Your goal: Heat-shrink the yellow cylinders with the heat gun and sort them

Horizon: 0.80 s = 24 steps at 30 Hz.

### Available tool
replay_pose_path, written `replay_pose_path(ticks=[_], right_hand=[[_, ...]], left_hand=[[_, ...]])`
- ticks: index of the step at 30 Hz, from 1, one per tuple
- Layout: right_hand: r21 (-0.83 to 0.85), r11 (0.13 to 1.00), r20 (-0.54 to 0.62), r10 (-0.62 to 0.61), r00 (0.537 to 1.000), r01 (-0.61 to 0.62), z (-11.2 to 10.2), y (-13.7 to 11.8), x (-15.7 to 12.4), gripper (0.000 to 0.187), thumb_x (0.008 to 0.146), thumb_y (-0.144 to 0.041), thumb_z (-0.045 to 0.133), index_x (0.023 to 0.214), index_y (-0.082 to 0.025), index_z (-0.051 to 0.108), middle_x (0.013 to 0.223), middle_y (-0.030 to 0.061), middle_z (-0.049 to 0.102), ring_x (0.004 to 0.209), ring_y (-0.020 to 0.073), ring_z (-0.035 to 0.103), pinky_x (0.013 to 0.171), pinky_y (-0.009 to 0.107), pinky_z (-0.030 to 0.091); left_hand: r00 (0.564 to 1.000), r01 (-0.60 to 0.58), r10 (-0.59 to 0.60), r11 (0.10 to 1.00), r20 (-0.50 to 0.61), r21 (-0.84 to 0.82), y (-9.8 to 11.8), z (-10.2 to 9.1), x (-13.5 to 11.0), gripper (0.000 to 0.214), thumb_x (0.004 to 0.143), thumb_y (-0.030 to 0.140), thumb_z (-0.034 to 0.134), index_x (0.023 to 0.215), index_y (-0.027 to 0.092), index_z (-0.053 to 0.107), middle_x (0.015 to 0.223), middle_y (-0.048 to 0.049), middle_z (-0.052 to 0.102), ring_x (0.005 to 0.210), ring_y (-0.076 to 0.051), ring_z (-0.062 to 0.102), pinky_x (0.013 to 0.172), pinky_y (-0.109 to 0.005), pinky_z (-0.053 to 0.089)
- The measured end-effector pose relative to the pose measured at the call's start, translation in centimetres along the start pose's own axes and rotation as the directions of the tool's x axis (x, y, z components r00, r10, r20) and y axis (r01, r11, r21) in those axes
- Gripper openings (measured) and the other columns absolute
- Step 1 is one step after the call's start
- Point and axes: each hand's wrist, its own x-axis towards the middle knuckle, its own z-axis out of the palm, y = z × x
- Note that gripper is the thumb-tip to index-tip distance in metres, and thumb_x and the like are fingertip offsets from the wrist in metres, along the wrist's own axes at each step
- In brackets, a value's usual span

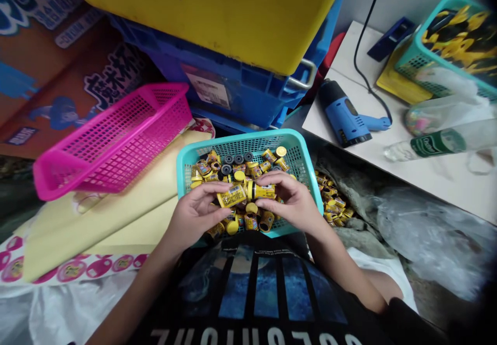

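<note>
A teal plastic mesh basket (248,146) sits in my lap, heaped with small yellow labelled cylinders that look like film cartridges (236,171), some showing black spool ends. Over the basket, my left hand (196,213) grips one yellow cylinder (232,196) lying on its side. My right hand (285,200) grips another yellow cylinder (261,191). The two cylinders are held nearly end to end between my hands, and my fingers hide parts of both.
A magenta mesh basket (112,138) lies tilted on pale yellow sheets to the left. Loose cylinders (332,200) spill on grey sheeting to the right. Blue crates (221,86) stand ahead. A white table (341,96) holds a blue heat gun (344,115) and a clear bottle (438,143).
</note>
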Motion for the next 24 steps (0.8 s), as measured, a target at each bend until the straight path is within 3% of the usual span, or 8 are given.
replay_pose_path(ticks=[3,10,16,20,22,24], right_hand=[[-0.085,0.994,0.010,-0.070,0.997,0.071,0.0,-0.5,0.1,0.026,0.084,-0.032,0.076,0.106,-0.021,0.069,0.107,0.0044,0.063,0.106,0.0122,0.060,0.097,0.028,0.050],[-0.269,0.961,-0.033,-0.079,0.996,0.067,0.1,-0.8,-0.2,0.030,0.082,-0.038,0.076,0.104,-0.019,0.071,0.100,0.0057,0.062,0.094,0.0127,0.060,0.086,0.027,0.051],[-0.311,0.938,-0.066,-0.180,0.981,0.152,0.0,-0.6,-0.3,0.028,0.084,-0.036,0.076,0.104,-0.017,0.069,0.101,0.0045,0.063,0.096,0.0109,0.060,0.086,0.024,0.050],[-0.374,0.923,-0.090,-0.135,0.987,0.092,-4.1,-2.1,-0.9,0.026,0.092,-0.036,0.066,0.112,-0.019,0.069,0.105,0.0049,0.065,0.097,0.0120,0.062,0.086,0.025,0.051],[-0.413,0.911,-0.197,-0.070,0.978,-0.018,-7.7,-3.2,-2.0,0.027,0.095,-0.038,0.060,0.115,-0.021,0.069,0.107,0.0049,0.066,0.098,0.0126,0.063,0.088,0.027,0.050],[-0.456,0.876,-0.344,-0.009,0.939,-0.159,-11.7,-3.9,-3.7,0.031,0.096,-0.043,0.057,0.114,-0.021,0.070,0.109,0.0057,0.066,0.099,0.0140,0.063,0.091,0.028,0.051]], left_hand=[[1.000,0.007,-0.007,1.000,0.009,-0.001,-0.1,0.0,0.0,0.029,0.074,0.009,0.079,0.099,0.022,0.072,0.116,-0.0048,0.075,0.112,-0.018,0.070,0.089,-0.023,0.060],[0.990,0.144,-0.143,0.985,-0.016,0.097,0.0,0.3,-0.2,0.030,0.076,0.023,0.079,0.105,0.018,0.070,0.123,-0.0115,0.073,0.107,-0.023,0.072,0.082,-0.030,0.063],[0.995,0.101,-0.102,0.984,-0.001,0.146,0.0,0.6,0.2,0.030,0.074,0.026,0.080,0.101,0.019,0.071,0.119,-0.0111,0.073,0.112,-0.025,0.069,0.082,-0.031,0.063],[0.997,0.050,-0.060,0.977,0.044,0.209,0.6,2.6,2.1,0.030,0.073,0.028,0.080,0.102,0.020,0.074,0.115,-0.0095,0.070,0.108,-0.024,0.069,0.080,-0.031,0.063],[0.991,0.000,-0.030,0.973,0.127,0.231,0.9,5.2,3.8,0.032,0.076,0.031,0.078,0.106,0.021,0.076,0.116,-0.0088,0.065,0.106,-0.023,0.067,0.080,-0.031,0.064],[0.966,-0.061,0.000,0.972,0.260,0.229,0.8,8.7,5.6,0.034,0.079,0.031,0.075,0.112,0.024,0.075,0.116,-0.0081,0.062,0.107,-0.022,0.066,0.082,-0.032,0.063]])
